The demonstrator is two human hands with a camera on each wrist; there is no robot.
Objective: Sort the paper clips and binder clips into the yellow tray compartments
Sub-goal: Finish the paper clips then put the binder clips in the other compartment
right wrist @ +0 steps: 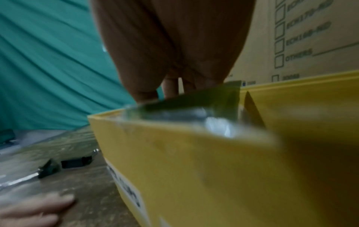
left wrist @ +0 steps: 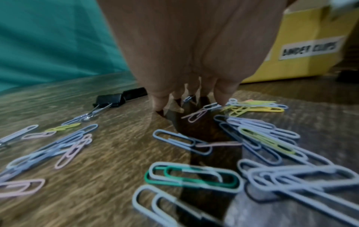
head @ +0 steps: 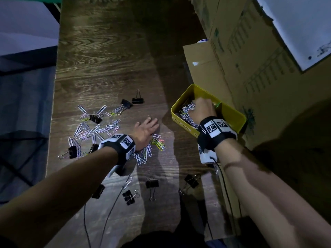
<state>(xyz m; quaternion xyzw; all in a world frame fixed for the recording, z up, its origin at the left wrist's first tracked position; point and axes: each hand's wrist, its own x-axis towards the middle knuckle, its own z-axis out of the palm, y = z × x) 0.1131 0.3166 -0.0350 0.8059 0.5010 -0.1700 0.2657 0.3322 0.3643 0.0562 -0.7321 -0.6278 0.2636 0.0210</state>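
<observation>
The yellow tray [head: 232,113] stands at the right of the wooden table, with a green divider [head: 217,104] across it. My right hand [head: 201,108] reaches into its near-left compartment, fingers curled down on a bunch of paper clips [head: 188,106] above the pile there. In the right wrist view the tray wall [right wrist: 194,169] hides those fingertips. My left hand [head: 148,125] lies flat, fingers straight, fingertips [left wrist: 161,101] touching the table beside loose coloured paper clips [head: 158,143]. More paper clips [head: 96,129] are scattered to the left. Black binder clips [head: 138,100] lie around them.
Large cardboard boxes [head: 250,59] stand right behind the tray. Further binder clips [head: 152,183] lie near the table's front, among thin cables [head: 111,208]. The table's left edge [head: 53,122] runs close to the clip pile. A label on the tray [left wrist: 309,48] reads binder clips.
</observation>
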